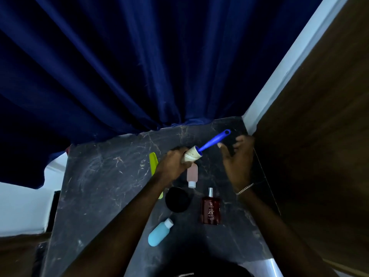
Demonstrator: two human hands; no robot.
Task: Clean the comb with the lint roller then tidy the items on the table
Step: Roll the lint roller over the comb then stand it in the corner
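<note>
My left hand (173, 164) grips the lint roller (192, 156) by its off-white sticky roll. The roller's blue handle (215, 139) points up and to the right, above the dark marble table (99, 186). My right hand (238, 156) is just right of the handle, near the table's back right corner. Its thumb and fingers close on a dark flat thing (231, 145) that looks like the comb but is hard to make out against the dark tabletop. A yellow-green flat item (153, 162) lies under my left forearm, partly hidden.
On the table lie a pink bottle (192, 175), a black round lid or jar (176, 199), a dark red perfume bottle (210, 209) and a light blue bottle (159, 232). A blue curtain (139, 66) hangs behind. A wooden panel (319, 136) stands at the right.
</note>
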